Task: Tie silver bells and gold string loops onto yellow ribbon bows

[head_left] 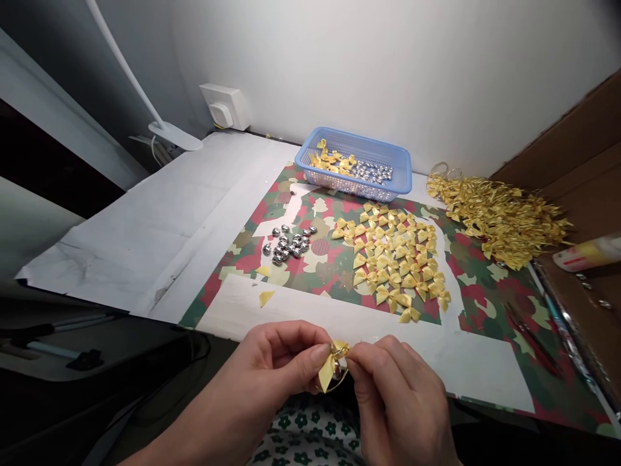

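Note:
My left hand [279, 359] and my right hand [392, 382] meet at the near table edge, both pinching one small yellow ribbon bow [331, 369] with a silver bead and a thin gold loop on it. On the camouflage-patterned mat [315, 268] beyond lie a spread of yellow bows [392, 255] and a cluster of silver beads [290, 244]. A single yellow scrap [266, 298] lies on white paper near my left hand.
A blue basket [356, 162] with bows and silver beads stands at the back. A heap of gold-looped bows [499, 217] lies at the right, next to a glue tube [589, 252] on brown cardboard. A white lamp base [174, 136] and wall socket [226, 107] are back left.

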Demonstrator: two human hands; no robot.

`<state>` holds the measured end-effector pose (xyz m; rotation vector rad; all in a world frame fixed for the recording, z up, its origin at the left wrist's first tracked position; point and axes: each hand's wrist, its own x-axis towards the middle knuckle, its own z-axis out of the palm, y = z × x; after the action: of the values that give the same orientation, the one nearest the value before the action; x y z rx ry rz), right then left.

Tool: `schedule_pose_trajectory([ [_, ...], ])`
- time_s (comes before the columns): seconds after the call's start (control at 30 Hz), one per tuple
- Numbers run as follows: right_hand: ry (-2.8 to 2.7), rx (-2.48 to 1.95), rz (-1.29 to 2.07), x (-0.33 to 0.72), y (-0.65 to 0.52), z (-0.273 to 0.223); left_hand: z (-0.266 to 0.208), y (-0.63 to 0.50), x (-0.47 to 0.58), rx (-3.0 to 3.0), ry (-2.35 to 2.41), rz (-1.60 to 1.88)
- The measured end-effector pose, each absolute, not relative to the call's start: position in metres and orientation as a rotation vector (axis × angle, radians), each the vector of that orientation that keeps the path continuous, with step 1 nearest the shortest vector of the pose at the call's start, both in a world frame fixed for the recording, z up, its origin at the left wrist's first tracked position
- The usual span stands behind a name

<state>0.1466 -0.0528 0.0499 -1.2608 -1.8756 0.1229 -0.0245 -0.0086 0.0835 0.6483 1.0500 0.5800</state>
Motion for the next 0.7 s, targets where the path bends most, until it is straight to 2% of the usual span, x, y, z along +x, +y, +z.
schedule_pose_trajectory([
  [0.7, -1.864, -1.262, 0.078, 0.1451, -0.0537, 0.0488, 0.0835, -0.0095, -0.0244, 0.643, 1.065, 0.597],
])
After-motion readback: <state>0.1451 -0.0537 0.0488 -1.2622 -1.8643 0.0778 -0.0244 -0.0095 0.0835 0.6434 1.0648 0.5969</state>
